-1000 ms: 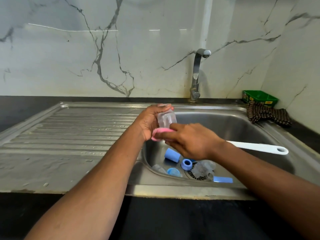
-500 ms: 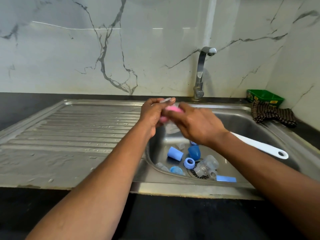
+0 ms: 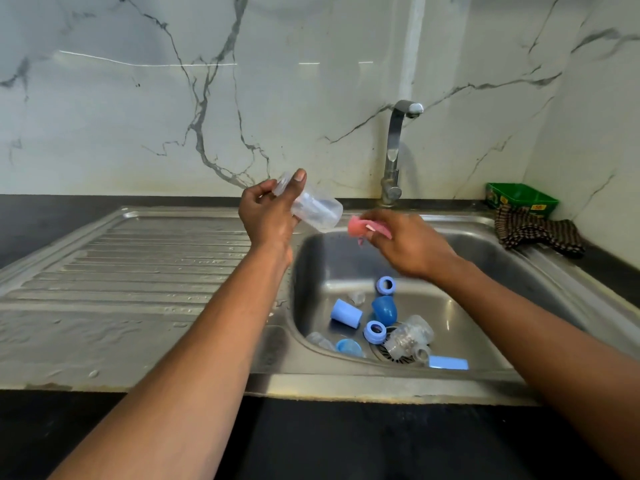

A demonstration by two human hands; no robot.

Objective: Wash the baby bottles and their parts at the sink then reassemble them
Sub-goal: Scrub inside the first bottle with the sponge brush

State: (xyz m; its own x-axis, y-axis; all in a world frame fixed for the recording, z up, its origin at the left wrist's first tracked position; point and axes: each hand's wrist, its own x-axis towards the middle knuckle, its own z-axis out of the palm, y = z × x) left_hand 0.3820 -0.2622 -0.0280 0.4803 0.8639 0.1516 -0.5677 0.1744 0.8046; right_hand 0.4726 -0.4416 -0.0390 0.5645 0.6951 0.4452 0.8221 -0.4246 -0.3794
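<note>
My left hand (image 3: 268, 211) grips a clear baby bottle (image 3: 317, 209), tilted with one end pointing down-right over the sink's back left corner. My right hand (image 3: 408, 242) holds a pink bottle part (image 3: 358, 226) just right of the bottle, a small gap between them. In the steel sink basin (image 3: 485, 271) lie several blue parts: a pale blue cap (image 3: 346, 313), a dark blue cap (image 3: 384, 310), two blue rings (image 3: 374, 331), and another clear bottle (image 3: 408, 336) over the drain.
The tap (image 3: 394, 150) stands behind the basin with no water visible. A ribbed steel drainboard (image 3: 138, 271) stretches to the left. A green box (image 3: 521, 199) and a dark checked cloth (image 3: 536, 232) sit at the back right. Dark counter edges the front.
Both hands rose and drew apart. The pink part, earlier pressed against the bottle, is now separate in my right hand, and the bottle has tilted over. The white long-handled tool is no longer in view.
</note>
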